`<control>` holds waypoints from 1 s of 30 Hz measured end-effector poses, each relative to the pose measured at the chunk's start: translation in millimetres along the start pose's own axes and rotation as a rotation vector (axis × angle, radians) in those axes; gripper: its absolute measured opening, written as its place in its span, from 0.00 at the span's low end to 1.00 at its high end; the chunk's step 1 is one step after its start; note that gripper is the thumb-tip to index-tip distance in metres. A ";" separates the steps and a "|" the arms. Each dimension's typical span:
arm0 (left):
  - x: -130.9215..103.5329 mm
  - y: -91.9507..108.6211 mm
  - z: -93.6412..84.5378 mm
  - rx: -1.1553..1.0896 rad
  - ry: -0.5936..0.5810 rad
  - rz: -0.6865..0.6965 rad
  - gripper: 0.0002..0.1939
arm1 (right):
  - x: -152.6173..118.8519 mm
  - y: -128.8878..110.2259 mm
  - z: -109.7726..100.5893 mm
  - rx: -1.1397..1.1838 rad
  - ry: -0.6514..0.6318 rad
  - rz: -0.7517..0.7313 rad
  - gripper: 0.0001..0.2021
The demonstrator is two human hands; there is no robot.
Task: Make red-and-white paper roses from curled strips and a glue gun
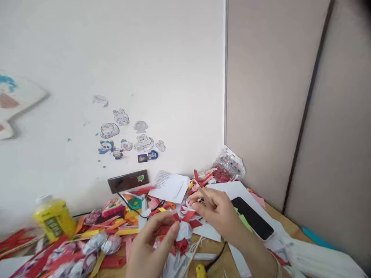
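My left hand [155,239] is closed, with thumb and fingers pinching the edge of a red and white folded-paper piece [188,224] that has pointed petal-like tips. On the other side of that piece, my right hand [217,210] is closed around a thin wooden stick [205,196], whose lower end lies close to the paper. Whether the stick touches the paper cannot be made out. Beneath both hands lie red paper scraps and a crumpled red paper bit [181,246].
A yellow bottle [55,222] with a white cap stands at left beside crumpled paper balls [101,245]. Coloured paper strips cover much of the wooden table. A black phone [252,218] lies right, near white sheets. Behind are a written note [169,185], a dark box [128,180] and a wall.
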State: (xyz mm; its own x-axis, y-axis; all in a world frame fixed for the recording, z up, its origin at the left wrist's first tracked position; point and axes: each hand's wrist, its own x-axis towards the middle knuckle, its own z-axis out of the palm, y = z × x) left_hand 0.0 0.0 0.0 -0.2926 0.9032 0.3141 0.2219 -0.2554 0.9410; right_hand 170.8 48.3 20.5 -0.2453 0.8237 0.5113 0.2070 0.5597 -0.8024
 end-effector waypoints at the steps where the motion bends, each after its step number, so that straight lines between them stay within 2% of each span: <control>1: 2.0 -0.9 -1.0 0.000 -0.017 0.013 0.13 | 0.3 -1.0 -1.6 0.016 -0.023 0.000 0.14; 4: 6.1 -3.1 -3.2 -0.025 -0.038 0.030 0.13 | 0.4 -2.6 -4.3 0.071 -0.076 0.017 0.13; 7: 6.3 -4.1 -4.2 -0.086 -0.009 0.011 0.14 | -0.7 -2.9 -2.7 0.136 -0.112 0.065 0.10; 11: 5.9 -2.8 -4.3 -0.194 -0.002 -0.068 0.19 | -1.2 -3.8 -0.1 0.079 -0.085 0.067 0.06; 14: 6.3 -1.0 -3.2 -0.293 0.037 -0.132 0.22 | -1.0 -2.3 -2.1 0.095 -0.057 0.057 0.07; 19: 5.4 0.3 0.8 -0.501 0.115 -0.264 0.24 | -1.4 1.9 -2.0 0.235 -0.114 0.109 0.11; 21: 5.3 -1.2 1.9 -0.517 0.101 -0.282 0.25 | -1.2 2.0 0.8 0.225 -0.084 0.128 0.11; 23: 5.8 -3.4 1.9 -0.490 0.027 -0.289 0.25 | -0.9 1.1 3.4 0.200 -0.036 0.141 0.10; 27: 7.3 -6.7 -1.1 -0.349 -0.128 -0.223 0.25 | -1.5 -4.3 4.3 0.163 -0.026 0.129 0.08; 30: 7.4 -9.0 -5.2 -0.181 -0.145 -0.042 0.21 | -1.8 -9.7 3.6 0.100 -0.074 0.107 0.05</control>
State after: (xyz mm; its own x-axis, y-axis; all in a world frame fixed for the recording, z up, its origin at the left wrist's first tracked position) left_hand -9.0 7.2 -5.5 -0.1583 0.9510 0.2654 0.0383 -0.2627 0.9641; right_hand 165.8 41.1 26.2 -0.2968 0.8670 0.4003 0.1411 0.4544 -0.8796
